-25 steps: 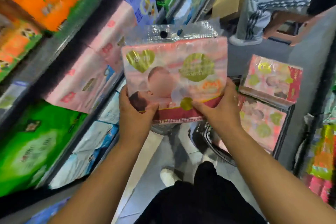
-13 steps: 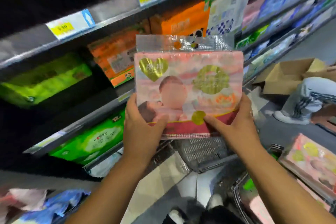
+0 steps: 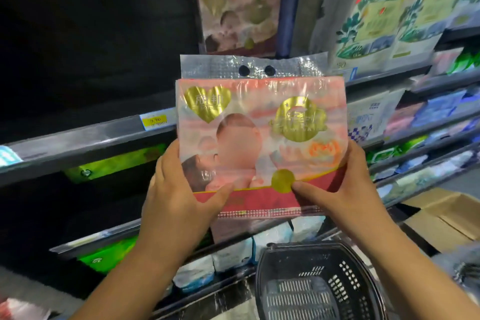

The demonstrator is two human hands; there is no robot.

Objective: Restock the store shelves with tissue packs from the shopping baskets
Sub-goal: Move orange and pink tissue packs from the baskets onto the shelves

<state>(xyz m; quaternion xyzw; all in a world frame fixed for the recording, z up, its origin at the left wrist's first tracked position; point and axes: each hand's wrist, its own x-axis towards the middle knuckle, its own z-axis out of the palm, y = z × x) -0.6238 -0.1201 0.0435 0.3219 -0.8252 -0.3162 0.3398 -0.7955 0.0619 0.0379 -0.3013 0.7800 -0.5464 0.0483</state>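
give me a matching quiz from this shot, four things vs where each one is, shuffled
1 pink tissue pack
2 black basket
3 yellow price tag
4 cardboard box

a on the shelf edge, left of the pack
b far right, low
c held between left hand and right hand
d below the held pack

Pairs: 1-c, 2-d, 3-a, 4-b

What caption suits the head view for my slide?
The left hand and right hand hold a pink tissue pack before the shelf, a matching pack behind, a black basket below.
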